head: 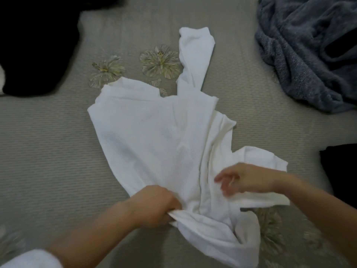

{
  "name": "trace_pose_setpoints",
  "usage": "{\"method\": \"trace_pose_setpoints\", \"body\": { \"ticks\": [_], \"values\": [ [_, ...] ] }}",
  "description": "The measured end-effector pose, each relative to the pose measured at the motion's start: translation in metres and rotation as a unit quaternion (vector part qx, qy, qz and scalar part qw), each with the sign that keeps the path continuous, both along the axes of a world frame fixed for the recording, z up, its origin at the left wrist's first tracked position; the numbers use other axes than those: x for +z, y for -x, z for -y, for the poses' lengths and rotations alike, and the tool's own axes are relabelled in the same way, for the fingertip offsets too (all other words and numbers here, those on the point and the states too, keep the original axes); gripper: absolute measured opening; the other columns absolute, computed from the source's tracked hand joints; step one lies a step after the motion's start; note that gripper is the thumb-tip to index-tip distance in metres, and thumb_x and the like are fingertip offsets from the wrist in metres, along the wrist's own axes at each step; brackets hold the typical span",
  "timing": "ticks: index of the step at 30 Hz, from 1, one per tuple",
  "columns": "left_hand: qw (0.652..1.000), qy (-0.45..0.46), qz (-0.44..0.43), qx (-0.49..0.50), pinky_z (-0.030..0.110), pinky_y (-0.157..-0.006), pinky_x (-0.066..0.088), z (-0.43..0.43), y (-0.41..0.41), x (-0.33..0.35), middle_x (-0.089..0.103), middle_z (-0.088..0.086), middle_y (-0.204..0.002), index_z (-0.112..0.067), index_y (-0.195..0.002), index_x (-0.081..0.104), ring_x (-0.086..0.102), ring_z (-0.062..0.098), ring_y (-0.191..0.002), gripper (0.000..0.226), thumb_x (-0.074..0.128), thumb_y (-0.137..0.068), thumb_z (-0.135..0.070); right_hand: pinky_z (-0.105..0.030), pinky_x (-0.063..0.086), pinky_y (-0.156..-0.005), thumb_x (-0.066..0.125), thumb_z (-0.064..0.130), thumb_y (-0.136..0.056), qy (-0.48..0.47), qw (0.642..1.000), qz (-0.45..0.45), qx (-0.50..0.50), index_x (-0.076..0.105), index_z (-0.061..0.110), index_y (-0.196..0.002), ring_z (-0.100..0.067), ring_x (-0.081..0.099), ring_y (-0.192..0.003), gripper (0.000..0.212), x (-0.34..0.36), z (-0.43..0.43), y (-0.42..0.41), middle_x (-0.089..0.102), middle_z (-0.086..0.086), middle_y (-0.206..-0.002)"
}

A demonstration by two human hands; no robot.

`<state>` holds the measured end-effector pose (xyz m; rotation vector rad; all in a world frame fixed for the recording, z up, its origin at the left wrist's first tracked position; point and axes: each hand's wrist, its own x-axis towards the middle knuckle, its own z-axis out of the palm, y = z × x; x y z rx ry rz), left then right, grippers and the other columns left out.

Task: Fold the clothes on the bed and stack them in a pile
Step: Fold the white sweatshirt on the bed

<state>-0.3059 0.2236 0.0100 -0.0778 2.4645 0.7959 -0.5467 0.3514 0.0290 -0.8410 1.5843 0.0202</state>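
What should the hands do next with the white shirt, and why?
Probably the right hand should take the near edge of the white shirt and pull it flat. The left hand grips a bunched bit of that edge, the right seems to hold nothing, and the cloth between them is twisted and wrinkled.

bedspread (pixel 48 151): beige-grey ribbed weave, ribs run crosswise, finer lengthwise stripes on the far panel. Two big embroidered flowers side by side up the middle, left flower (pixel 107 71) and right flower (pixel 161 61), pale petals, yellowish centres. Small blooms (pixel 155 82) just below the right one, partly hidden. Same motif at the near right, near-right flowers (pixel 270 229); blurred flower (pixel 11 244) in the near left corner
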Motion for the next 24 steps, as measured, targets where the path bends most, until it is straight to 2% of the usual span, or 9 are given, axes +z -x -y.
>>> {"method": "trace_pose_setpoints", "body": {
  "ticks": [3,5,8,11,14,16,19,22,24],
  "values": [
    [0.995,-0.098,0.033,0.003,0.027,-0.073,0.045,-0.009,-0.006,0.005,0.069,-0.005,-0.094,-0.024,-0.099,0.068,0.062,0.015,-0.086,0.034,0.06,-0.082,-0.053,-0.019,0.044,-0.067,0.068,0.015,-0.085,0.217,0.939,-0.136,-0.231,0.065,0.021,-0.094,-0.01,0.059,-0.075,0.012,-0.003,0.033,-0.002,0.062,0.006,-0.083],
    [0.984,-0.142,0.093,0.05,0.021,-0.08,0.047,-0.003,-0.01,0.009,0.067,-0.017,-0.097,-0.036,-0.108,0.065,0.059,0.002,-0.089,0.048,0.066,-0.07,-0.065,-0.02,0.04,-0.068,0.065,0.013,-0.084,0.307,0.883,-0.208,-0.287,0.061,0.02,-0.099,-0.004,0.053,-0.074,0.017,-0.004,0.06,-0.013,0.059,0.007,-0.088],
    [0.961,-0.136,-0.007,0.239,0.014,-0.083,0.042,0.036,-0.013,0.008,0.06,-0.025,-0.095,-0.036,-0.103,0.067,0.053,-0.011,-0.091,0.04,0.066,-0.069,-0.058,-0.028,0.033,-0.098,0.064,0.022,-0.086,0.378,0.857,-0.299,-0.182,0.052,0.013,-0.129,-0.015,0.048,-0.113,0.046,-0.007,0.1,-0.027,0.054,-0.002,-0.125],
    [0.874,0.07,-0.195,0.44,0.033,-0.103,0.035,0.095,-0.018,-0.004,0.054,-0.002,-0.129,-0.022,-0.118,0.06,0.045,0.016,-0.123,0.046,0.062,-0.075,-0.038,-0.047,0.014,-0.112,0.064,0.042,-0.084,0.332,0.878,-0.344,-0.024,0.025,0.018,-0.149,-0.018,0.017,-0.144,0.079,-0.015,0.138,-0.04,0.029,0.0,-0.153],
    [0.834,0.184,-0.048,0.518,0.044,-0.117,0.013,0.146,-0.028,-0.025,0.015,0.012,-0.157,-0.019,-0.149,0.021,0.009,0.031,-0.145,0.088,0.072,-0.078,-0.031,-0.056,0.001,-0.114,0.063,0.05,-0.082,0.252,0.895,-0.36,0.076,0.008,0.017,-0.152,-0.019,0.011,-0.146,0.095,-0.025,0.158,-0.053,0.027,-0.001,-0.154],
    [0.824,0.174,0.036,0.538,0.045,-0.114,0.019,0.16,-0.038,-0.034,0.025,0.015,-0.153,-0.021,-0.151,0.008,0.015,0.034,-0.142,0.105,0.076,-0.074,-0.04,-0.054,0.002,-0.114,0.059,0.04,-0.086,0.24,0.884,-0.391,0.092,0.027,0.012,-0.144,-0.023,0.036,-0.134,0.071,-0.028,0.16,-0.066,0.049,-0.005,-0.135],
    [0.833,0.188,-0.066,0.515,0.043,-0.097,0.037,0.153,-0.05,-0.036,0.055,0.015,-0.125,-0.02,-0.146,0.025,0.037,0.033,-0.122,0.091,0.076,-0.072,-0.032,-0.042,0.021,-0.104,0.058,0.003,-0.077,0.409,0.798,-0.42,0.144,0.057,0.009,-0.1,-0.031,0.056,-0.094,0.024,-0.025,0.139,-0.088,0.058,-0.009,-0.093],
    [0.853,0.146,-0.151,0.478,0.038,-0.078,0.043,0.126,-0.069,-0.024,0.059,0.009,-0.108,-0.022,-0.14,0.038,0.048,0.027,-0.103,0.076,0.074,-0.074,-0.024,-0.033,0.04,-0.068,0.071,-0.002,-0.053,0.515,0.759,-0.325,0.231,0.06,0.009,-0.073,-0.029,0.055,-0.061,0.026,-0.017,0.089,-0.102,0.055,-0.008,-0.068],
    [0.873,0.118,-0.169,0.442,0.033,-0.067,0.039,0.107,-0.085,-0.013,0.058,0.003,-0.098,-0.024,-0.133,0.047,0.052,0.024,-0.092,0.062,0.073,-0.077,-0.025,-0.028,0.046,-0.062,0.075,0.003,-0.051,0.485,0.765,-0.276,0.32,0.062,0.014,-0.074,-0.022,0.053,-0.059,0.029,-0.016,0.052,-0.11,0.056,-0.002,-0.068]
  ]
}}
